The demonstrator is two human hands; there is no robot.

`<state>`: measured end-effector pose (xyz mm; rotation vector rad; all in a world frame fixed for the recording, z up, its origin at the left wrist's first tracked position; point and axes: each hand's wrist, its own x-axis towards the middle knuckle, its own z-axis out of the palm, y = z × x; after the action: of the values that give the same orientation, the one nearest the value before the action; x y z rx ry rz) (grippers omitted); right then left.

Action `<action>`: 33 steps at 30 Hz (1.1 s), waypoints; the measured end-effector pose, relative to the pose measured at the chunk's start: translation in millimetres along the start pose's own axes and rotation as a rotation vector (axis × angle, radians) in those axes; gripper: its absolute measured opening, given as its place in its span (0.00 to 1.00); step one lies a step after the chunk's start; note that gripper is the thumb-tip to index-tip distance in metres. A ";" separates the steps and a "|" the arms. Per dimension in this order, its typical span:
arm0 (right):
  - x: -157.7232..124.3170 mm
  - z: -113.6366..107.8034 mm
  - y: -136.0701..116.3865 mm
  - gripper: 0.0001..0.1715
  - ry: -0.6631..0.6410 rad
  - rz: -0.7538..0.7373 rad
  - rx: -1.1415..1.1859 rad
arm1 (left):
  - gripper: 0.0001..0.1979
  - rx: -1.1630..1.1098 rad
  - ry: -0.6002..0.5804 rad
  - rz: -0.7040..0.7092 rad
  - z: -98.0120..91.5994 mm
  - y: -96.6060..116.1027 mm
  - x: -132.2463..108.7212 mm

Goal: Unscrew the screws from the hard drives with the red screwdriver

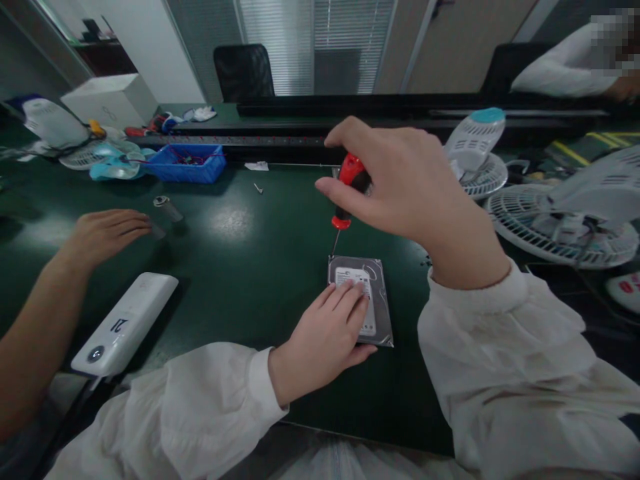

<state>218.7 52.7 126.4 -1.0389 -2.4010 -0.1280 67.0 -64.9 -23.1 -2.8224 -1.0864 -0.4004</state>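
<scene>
A silver hard drive (381, 300) with a white label lies flat on the dark green table (280, 233). Across its label and lower left part rests my left hand (330, 327), fingers together and stretched out flat. Above the drive's far edge, my right hand (395, 180) has its thumb and index finger apart around the handle of a red and black screwdriver (343, 217). The screwdriver stands nearly upright, its tip at the drive's upper left corner. Part of the handle is hidden by my right hand.
Another person's hand (105, 233) is at the left, near a small metal cylinder (169, 208) and a white power bank (127, 323). Farther back stand a blue basket (187, 165) and a white box (113, 100). White fans (565, 223) lie at the right.
</scene>
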 end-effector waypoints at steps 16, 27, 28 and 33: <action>0.7 -3.0 7.6 0.20 -0.027 -0.151 0.179 | 0.36 -0.006 -0.005 -0.005 -1.6 0.6 -0.1; -0.2 -4.7 9.2 0.18 -0.067 -0.105 0.195 | 0.36 -0.017 0.020 -0.004 -0.7 1.0 -0.1; -0.6 -5.7 10.3 0.20 -0.078 -0.124 0.221 | 0.36 -0.018 0.015 -0.007 -0.8 1.1 -0.2; -0.6 -6.7 9.0 0.11 -0.037 -0.042 0.135 | 0.36 -0.024 0.014 -0.009 -1.1 1.2 -0.2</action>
<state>228.2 56.7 130.8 -0.9374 -2.4285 0.0389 67.4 -66.2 -22.1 -2.8325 -1.0995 -0.4363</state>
